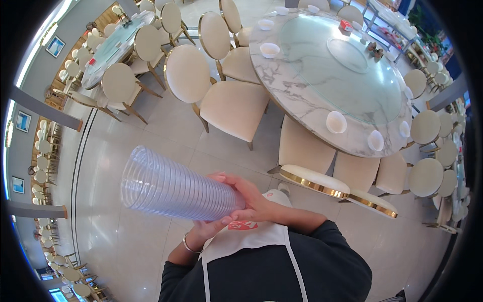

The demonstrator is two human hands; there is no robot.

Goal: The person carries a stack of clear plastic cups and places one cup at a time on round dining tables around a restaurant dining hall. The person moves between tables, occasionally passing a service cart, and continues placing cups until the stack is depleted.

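Observation:
A long nested stack of clear plastic cups (181, 185) lies tilted across both of my hands, its open rims pointing to the left. My right hand (251, 198) grips the closed end of the stack from above and the side. Under the stack is my left hand (211, 226), with a bangle at its wrist; most of its fingers are hidden behind the cups. Ahead to the right stands a round marble-patterned table (313, 132) with a glass turntable (339, 90). White bowls, one of them a near bowl (336, 122), are spread around its edge.
Cream chairs with gold trim surround the table; a near chair (234, 109) and a chair back (315, 181) stand closest. A red box (346, 25) is on the turntable's far side. Another set table (113, 49) stands at the upper left, and a grey pillar (45, 109) at the left.

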